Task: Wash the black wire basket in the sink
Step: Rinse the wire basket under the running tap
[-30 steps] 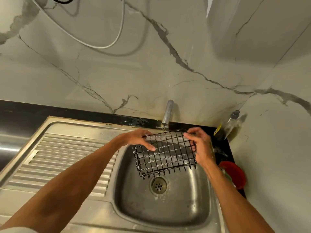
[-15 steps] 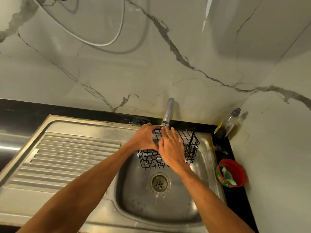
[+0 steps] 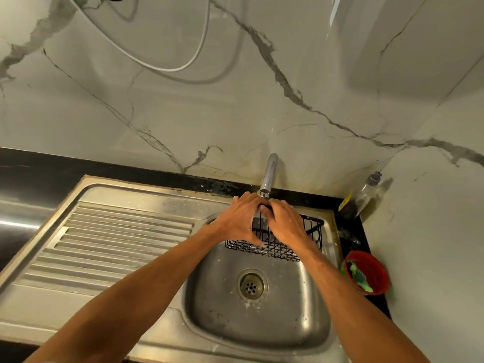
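from my remote seat i see the black wire basket (image 3: 313, 231) held up at the back of the sink (image 3: 262, 323), above the basin floor and directly under the spout of the chrome faucet (image 3: 269, 174). it sits roughly level, its open grid showing below and to the right of the hands. my view of the left hand (image 3: 237, 221) shows it grasping the basket's left end: the fingers curl over the far rim and the thumb reaches down the near side. the right hand (image 3: 284, 226) lies across the top, its fingertips bent down at the far rim beside the left hand's; i cannot tell whether they clasp the wire or only press on it. the two hands touch just below the spout. the drain (image 3: 251, 284) lies nearer to me than the basket, uncovered.

for writing: the clear bottle (image 3: 368, 192) in the corner carries a yellow label (image 3: 345, 201), but its print is too small to read. the red tub (image 3: 372, 273) on the black counter holds something green, and i cannot make out any brand on it.
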`<state>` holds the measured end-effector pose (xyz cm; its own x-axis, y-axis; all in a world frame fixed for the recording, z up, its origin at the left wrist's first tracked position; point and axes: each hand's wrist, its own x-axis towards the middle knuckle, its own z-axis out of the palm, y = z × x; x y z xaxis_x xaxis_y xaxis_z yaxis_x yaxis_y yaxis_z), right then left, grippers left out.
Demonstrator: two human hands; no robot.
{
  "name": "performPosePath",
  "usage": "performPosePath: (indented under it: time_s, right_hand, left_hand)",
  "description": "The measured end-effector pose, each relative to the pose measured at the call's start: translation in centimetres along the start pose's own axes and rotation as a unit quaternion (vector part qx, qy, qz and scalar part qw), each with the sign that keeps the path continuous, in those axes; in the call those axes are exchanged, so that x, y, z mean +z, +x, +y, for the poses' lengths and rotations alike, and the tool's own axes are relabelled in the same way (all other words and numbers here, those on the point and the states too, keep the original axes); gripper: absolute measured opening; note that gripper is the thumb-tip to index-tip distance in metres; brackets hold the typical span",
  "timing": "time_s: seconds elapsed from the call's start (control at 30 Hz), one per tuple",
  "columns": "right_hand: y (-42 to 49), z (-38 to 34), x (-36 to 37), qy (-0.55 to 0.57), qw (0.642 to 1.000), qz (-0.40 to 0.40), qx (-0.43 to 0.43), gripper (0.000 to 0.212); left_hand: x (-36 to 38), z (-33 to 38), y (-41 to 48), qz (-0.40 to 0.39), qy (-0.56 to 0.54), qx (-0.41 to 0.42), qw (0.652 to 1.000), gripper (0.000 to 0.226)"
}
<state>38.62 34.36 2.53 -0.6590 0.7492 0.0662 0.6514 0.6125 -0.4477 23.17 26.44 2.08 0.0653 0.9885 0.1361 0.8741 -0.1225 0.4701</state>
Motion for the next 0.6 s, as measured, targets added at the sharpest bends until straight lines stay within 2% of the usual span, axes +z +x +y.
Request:
performPosePath:
  time_s: [0.1, 0.17, 0.23, 0.27, 0.37, 0.43, 0.53, 0.6]
  right_hand:
    - [-0.5, 1.1, -0.7, 0.124, 0.992, -0.007, 0.033, 0.022]
    - [-0.9, 2.5, -0.9, 0.199, 0.977, 0.001, 0.072, 0.02]
    - [-1.2, 3.5, -1.0, 0.277, 0.956, 0.02, 0.1, 0.035]
    - [-1.3, 3.7, -1.0, 0.306, 0.945, 0.03, 0.113, 0.04]
    - [-1.5, 3.8, -0.7, 0.348, 0.927, 0.047, 0.129, 0.042]
    - [-1.4, 3.1, -0.3, 0.347, 0.929, 0.043, 0.12, 0.045]
    - [-0.5, 0.9, 0.1, 0.325, 0.942, 0.026, 0.083, 0.051]
    - [-0.1, 0.3, 0.2, 0.296, 0.951, 0.047, 0.071, 0.055]
  left_hand:
    - [-1.3, 0.4, 0.1, -0.028, -0.186, -0.056, 0.981, 0.093]
    - [-2.2, -0.4, 0.1, -0.016, -0.313, -0.118, 0.942, 0.066]
    - [-2.4, -1.5, -0.1, -0.006, -0.375, -0.149, 0.915, 0.033]
    - [-2.2, -1.5, -0.3, -0.009, -0.386, -0.154, 0.91, 0.025]
    - [-1.1, -0.3, -0.2, 0.022, -0.409, -0.167, 0.897, 0.024]
    - [-0.4, 0.5, 0.6, 0.055, -0.368, -0.157, 0.915, 0.022]
    - [0.6, 1.6, 1.9, 0.047, -0.313, -0.087, 0.945, 0.013]
    - [0.9, 1.9, 2.3, 0.065, -0.286, -0.07, 0.954, 0.013]
